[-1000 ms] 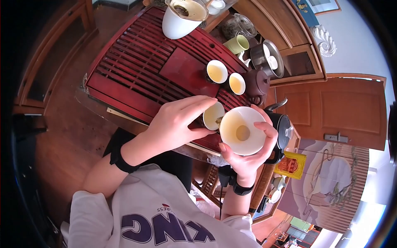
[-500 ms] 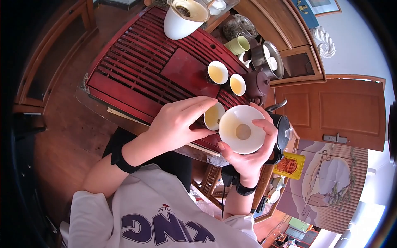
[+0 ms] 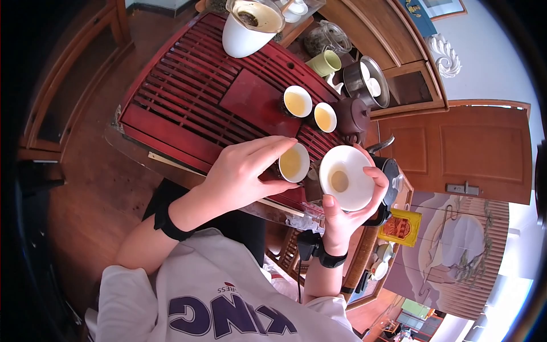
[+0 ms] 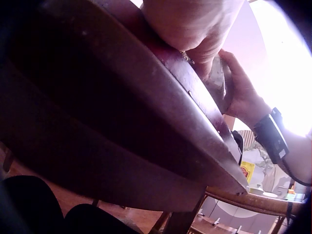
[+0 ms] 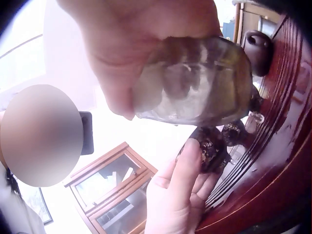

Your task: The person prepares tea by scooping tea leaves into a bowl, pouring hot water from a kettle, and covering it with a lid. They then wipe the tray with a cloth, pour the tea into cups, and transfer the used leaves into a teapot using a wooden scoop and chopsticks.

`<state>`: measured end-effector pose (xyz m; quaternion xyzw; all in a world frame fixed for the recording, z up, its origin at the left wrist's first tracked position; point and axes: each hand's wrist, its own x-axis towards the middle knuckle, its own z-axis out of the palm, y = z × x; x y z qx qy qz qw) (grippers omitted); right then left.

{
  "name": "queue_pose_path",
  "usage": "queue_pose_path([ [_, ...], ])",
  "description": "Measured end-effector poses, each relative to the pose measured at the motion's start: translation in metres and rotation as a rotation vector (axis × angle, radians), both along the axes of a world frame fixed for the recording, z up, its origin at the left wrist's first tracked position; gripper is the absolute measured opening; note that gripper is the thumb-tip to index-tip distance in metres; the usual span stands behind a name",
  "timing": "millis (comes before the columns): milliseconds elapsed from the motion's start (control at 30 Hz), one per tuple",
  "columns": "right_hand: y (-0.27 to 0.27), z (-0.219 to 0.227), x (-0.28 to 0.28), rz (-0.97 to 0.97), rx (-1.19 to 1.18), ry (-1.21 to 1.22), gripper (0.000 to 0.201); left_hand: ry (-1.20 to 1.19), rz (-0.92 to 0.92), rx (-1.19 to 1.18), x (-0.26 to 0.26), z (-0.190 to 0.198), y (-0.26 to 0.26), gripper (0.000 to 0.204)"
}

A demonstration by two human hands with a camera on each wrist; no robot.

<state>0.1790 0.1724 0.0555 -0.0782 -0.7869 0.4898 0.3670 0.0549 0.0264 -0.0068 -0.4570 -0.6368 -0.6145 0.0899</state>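
Note:
At the near edge of the red slatted tea tray (image 3: 171,117), my left hand (image 3: 242,165) holds a small tea cup (image 3: 293,162), white inside with yellow tea. Thumb and fingers pinch its dark, patterned outside (image 5: 209,146), seen in the right wrist view. Just to the right, my right hand (image 3: 345,222) grips a tea pitcher (image 3: 347,171) with a white inside and a little pale liquid at the bottom. Its outer wall (image 5: 209,92) looks glossy. Beyond the hands stand two more cups of tea, one left (image 3: 297,102) and one right (image 3: 325,118).
A dark clay teapot (image 3: 353,115) is right of the cups, with a black kettle (image 3: 389,179) nearer me. At the tray's far end stands a white vessel (image 3: 245,37) with a strainer. A green cup (image 3: 325,62), glass jar (image 3: 325,40) and steel bowl (image 3: 348,82) line the back.
The pitcher's lip was at the rim of the cup in my left hand; my right hand has drawn the pitcher away to the right. My left hand stays at the cup.

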Motion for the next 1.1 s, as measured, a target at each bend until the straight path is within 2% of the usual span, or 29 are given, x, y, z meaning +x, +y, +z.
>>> queue_pose_path([
  [100,-0.001,-0.001,-0.001,-0.058,-0.12,0.078,0.083,0.001,-0.008,-0.01,0.0,0.0,0.0,0.062],
  [367,0.014,0.012,-0.007,-0.065,-0.024,0.097,0.082,0.005,-0.013,-0.04,0.001,0.002,-0.002,0.063],
  [600,0.027,0.025,-0.015,0.037,-0.023,0.072,0.078,-0.029,0.05,-0.038,0.0,0.002,-0.001,0.063],
  [767,0.028,0.033,-0.017,0.197,0.126,-0.076,0.08,-0.014,0.081,-0.069,0.0,0.004,-0.002,0.063],
  [1100,0.021,0.045,-0.025,0.301,0.292,-0.219,0.077,0.005,0.1,-0.061,0.001,0.001,-0.001,0.062],
])
